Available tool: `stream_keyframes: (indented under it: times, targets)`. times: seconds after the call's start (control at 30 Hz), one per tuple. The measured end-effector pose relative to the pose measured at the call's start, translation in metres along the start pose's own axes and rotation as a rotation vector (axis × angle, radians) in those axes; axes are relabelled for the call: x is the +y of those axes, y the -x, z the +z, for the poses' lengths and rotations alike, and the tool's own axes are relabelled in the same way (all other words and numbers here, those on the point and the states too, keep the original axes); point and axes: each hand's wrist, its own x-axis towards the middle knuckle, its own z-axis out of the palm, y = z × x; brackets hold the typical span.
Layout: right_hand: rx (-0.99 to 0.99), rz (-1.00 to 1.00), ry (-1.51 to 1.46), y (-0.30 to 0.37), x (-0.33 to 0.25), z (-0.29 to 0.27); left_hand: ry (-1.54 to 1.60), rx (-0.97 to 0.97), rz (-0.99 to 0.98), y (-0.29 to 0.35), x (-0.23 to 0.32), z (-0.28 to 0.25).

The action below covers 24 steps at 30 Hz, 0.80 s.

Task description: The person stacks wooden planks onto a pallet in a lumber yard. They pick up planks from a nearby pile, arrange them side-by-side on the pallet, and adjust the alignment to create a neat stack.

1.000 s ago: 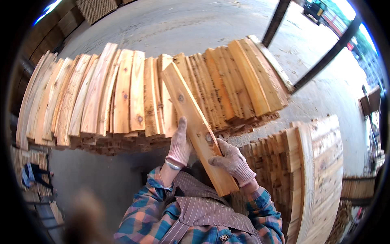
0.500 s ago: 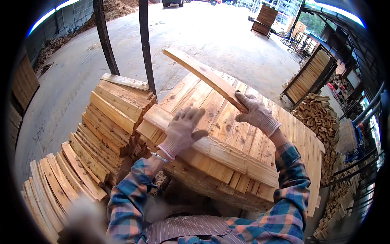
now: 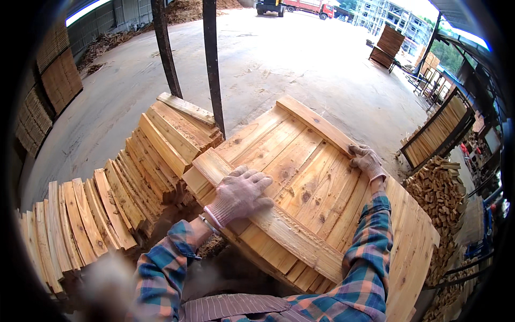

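Head view, places relative to the wide plank stack (image 3: 308,188). Far left of the stack, well apart across the concrete floor (image 3: 107,123): tall blocks of stacked timber (image 3: 60,80). Next, just left of it: a fanned row of rough boards (image 3: 88,214), long sides together, one paler board (image 3: 186,108) lying across the row's far end. Two dark posts (image 3: 213,70) rise beyond that end. Left hand (image 3: 240,194), gloved, is palm down on the near crosspiece (image 3: 292,233), fingers extended, thumb spread off them; it presses flat, not wrapped round. That crosspiece lies over the stack's near side, crumbs of sawdust along it. Stack's top is planks side by side, knots showing. Far board (image 3: 316,124) lies along the stack's far edge, roughly parallel to the crosspiece. Right hand (image 3: 368,162), also gloved, has that board by its right end, fingers bent over, grip narrow. Right of the stack: a heap of short wood pieces (image 3: 435,185), and past it a dark-framed rack of slats (image 3: 440,129), leaning.
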Motion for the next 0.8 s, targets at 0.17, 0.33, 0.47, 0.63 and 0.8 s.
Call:
stream_keyframes:
  times: [0.17, 0.33, 0.47, 0.63, 0.8]
  targets:
    - [-0.073, -0.071, -0.085, -0.009, 0.008, -0.003, 0.041, 0.064, 0.011, 0.003, -0.004, 0.007]
    - [-0.118, -0.33, 0.138, -0.027, 0.038, -0.002, -0.001, -0.039, -0.03, 0.003, -0.004, 0.011]
    - [-0.005, -0.317, 0.119, -0.077, 0.061, 0.039, 0.037, -0.113, -0.101, 0.0, -0.002, 0.014]
    - [-0.027, -0.387, -0.109, -0.078, -0.04, 0.056, 0.071, 0.005, -0.104, 0.001, 0.0, 0.007]
    - [-0.467, -0.616, -0.298, -0.022, -0.292, 0.101, 0.303, 0.584, -0.341, 0.059, 0.011, -0.01]
